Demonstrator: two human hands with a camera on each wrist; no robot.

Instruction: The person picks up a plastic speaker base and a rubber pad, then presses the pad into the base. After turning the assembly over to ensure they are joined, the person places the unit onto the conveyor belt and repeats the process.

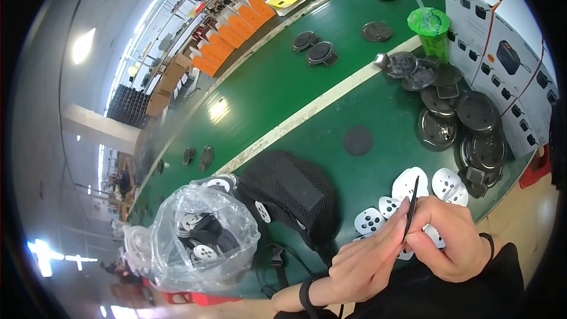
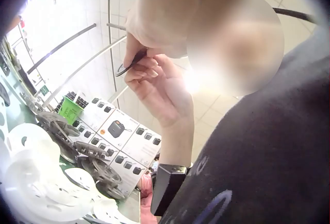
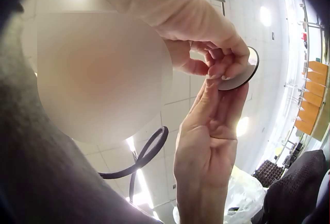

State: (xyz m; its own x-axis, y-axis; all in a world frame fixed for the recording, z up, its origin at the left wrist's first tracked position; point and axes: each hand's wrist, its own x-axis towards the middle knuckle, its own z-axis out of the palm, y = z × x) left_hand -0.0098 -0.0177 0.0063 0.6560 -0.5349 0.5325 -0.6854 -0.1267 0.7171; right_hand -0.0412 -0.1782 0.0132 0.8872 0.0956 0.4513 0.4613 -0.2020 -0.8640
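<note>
A thin round black-edged disc (image 1: 413, 205) is held upright between my two hands, edge-on in the head view. My left hand (image 1: 366, 263) pinches it from the left, its fingers long and nearly straight along the disc. My right hand (image 1: 452, 239), fingers bent, pinches the edge nearest me. In the right wrist view the disc (image 3: 241, 80) shows a pale face, with the right fingertips against it and the left fingers behind. White discs with holes (image 1: 370, 221) lie on the green table (image 1: 307, 136) under and beyond the hands.
A clear plastic bag (image 1: 236, 248) of white and black pieces stands left, beside a black mesh case (image 1: 289, 192). Right, dark round parts (image 1: 477, 111) are heaped near a green cup (image 1: 434, 32) and printed white boxes (image 1: 508, 53). A flat black disc (image 1: 358, 140) lies mid-table.
</note>
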